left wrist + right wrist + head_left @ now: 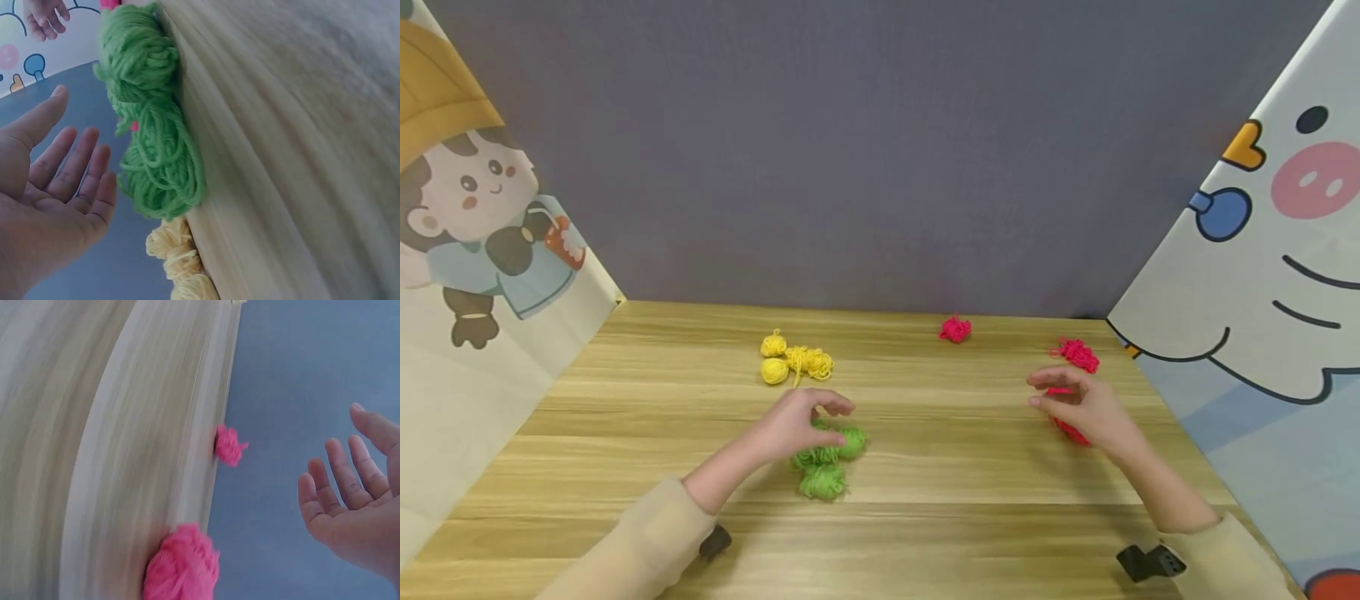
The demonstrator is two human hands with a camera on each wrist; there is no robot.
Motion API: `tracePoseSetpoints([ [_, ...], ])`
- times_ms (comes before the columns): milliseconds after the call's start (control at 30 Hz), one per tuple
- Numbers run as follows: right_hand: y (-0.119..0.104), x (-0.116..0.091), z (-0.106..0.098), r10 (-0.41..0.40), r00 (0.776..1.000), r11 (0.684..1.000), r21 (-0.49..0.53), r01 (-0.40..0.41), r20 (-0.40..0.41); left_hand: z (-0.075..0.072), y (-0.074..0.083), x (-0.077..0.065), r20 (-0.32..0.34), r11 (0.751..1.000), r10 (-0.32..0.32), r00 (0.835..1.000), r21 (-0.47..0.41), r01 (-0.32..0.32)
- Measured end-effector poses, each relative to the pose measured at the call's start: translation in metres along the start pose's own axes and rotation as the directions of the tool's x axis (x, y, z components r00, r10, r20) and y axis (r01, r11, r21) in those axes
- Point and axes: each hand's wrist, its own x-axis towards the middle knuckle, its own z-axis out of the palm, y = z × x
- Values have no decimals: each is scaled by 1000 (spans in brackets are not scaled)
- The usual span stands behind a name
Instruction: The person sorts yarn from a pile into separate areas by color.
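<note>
My left hand (797, 423) hovers over a cluster of green yarn balls (823, 481), its fingers relaxed and nothing between them. In the left wrist view the green yarn (159, 156) lies on the wood just beyond the loosely bent fingers. On the right side my right hand (1092, 408), also holding nothing, is above a pink yarn ball (1072, 432) that it partly hides. The right wrist view shows this hand (356, 494) with fingers spread, apart from the pink yarn (182, 565). Another pink yarn ball (1079, 355) lies just behind the right hand.
Yellow yarn balls (809, 362) sit together at the back left of the wooden table (925, 533). One pink yarn ball (956, 328) lies near the back edge. A grey panel (865, 167) rises behind, with printed panels (1247, 275) at both sides.
</note>
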Motion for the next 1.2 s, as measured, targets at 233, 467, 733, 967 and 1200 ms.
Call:
tracePoseSetpoints([
  [233, 23, -6, -17, -3, 997, 997, -79, -3, -73, 2, -9, 4, 25, 1000, 19, 1000, -4, -19],
  [467, 44, -6, -29, -4, 994, 993, -119, -9, -112, 3, -14, 9, 55, 999, 33, 998, -4, -33],
  [733, 71, -5, -41, 40, 992, 984, -167, -60, -122, 7, -17, 12, 109, 1000, 24, 994, -10, -23],
  [967, 86, -2, -50, 100, 987, 955, -267, -129, -123, 8, -18, 13, 152, 1000, 6, 988, -18, -3],
  [1200, 99, -1, -53, 138, 985, 956, -246, -161, -107, 9, -21, 14, 160, 1000, -1, 987, 5, 0],
])
